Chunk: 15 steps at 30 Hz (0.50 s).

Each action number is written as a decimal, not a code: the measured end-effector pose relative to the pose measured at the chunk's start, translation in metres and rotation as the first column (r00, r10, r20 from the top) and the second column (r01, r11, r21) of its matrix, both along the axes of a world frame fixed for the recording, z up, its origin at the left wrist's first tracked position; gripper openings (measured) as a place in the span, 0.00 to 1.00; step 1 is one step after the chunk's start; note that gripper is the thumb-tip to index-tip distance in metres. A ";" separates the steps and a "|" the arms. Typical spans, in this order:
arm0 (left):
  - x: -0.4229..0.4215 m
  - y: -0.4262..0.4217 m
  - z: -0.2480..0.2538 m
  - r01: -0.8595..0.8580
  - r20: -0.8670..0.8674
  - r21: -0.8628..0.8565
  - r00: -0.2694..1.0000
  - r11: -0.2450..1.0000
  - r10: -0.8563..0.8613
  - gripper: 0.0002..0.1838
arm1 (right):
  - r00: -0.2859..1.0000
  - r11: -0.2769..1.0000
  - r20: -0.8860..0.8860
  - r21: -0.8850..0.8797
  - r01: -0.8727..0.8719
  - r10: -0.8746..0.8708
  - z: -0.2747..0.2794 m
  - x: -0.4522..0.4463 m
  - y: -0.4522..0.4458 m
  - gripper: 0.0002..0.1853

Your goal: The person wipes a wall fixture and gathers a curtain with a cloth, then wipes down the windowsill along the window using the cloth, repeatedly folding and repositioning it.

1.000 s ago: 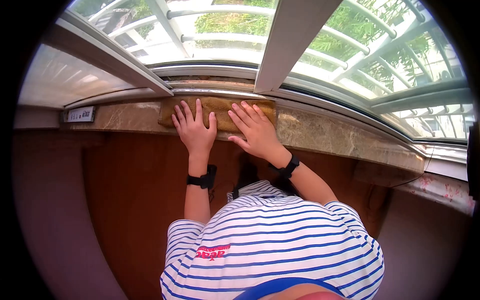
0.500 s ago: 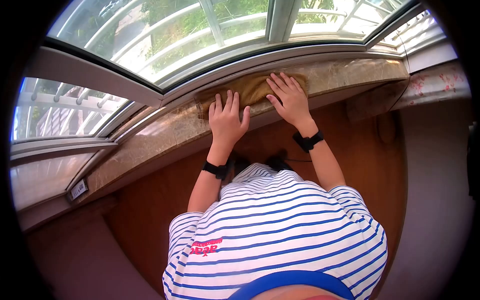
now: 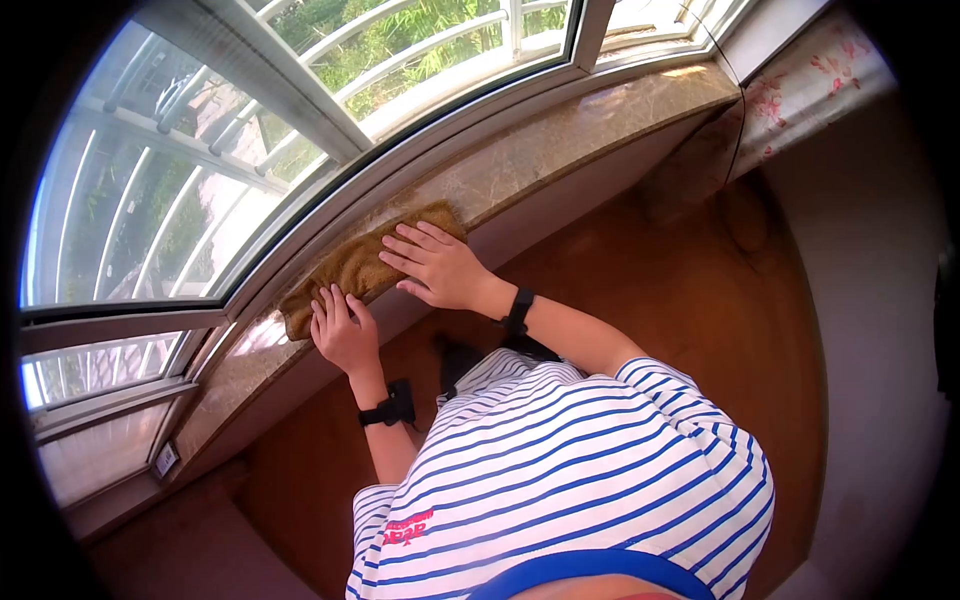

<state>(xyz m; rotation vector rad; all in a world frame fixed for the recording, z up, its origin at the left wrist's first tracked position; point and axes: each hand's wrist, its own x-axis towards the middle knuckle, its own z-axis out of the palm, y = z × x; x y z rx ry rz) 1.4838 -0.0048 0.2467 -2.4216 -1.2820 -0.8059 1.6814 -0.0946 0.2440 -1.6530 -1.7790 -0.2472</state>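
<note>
A brown cloth (image 3: 365,262) lies spread along the marble windowsill (image 3: 560,150), its surface slightly wrinkled. My left hand (image 3: 345,332) rests on the cloth's left end, fingers stretched out over its near edge. Flat on the right part of the cloth is my right hand (image 3: 440,265), with the fingers extended and slightly apart. Both palms face down and press on the fabric rather than grasping it. Each wrist wears a black band.
Behind the sill runs the window frame (image 3: 480,112), with white bars and greenery outside. A flower-patterned curtain (image 3: 810,85) hangs at the right end. Below the sill is a brown floor (image 3: 640,290). A small white label-like plate (image 3: 166,459) sits at the lower left.
Both hands and the cloth have slid left along the sill. The camera view has turned left too, showing more of the left window.
</note>
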 end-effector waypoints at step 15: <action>0.252 -0.066 0.005 0.249 -0.037 0.063 0.968 0.966 -0.247 0.17 | 0.977 0.986 -0.148 0.046 0.162 -0.154 0.009 0.226 -0.068 0.17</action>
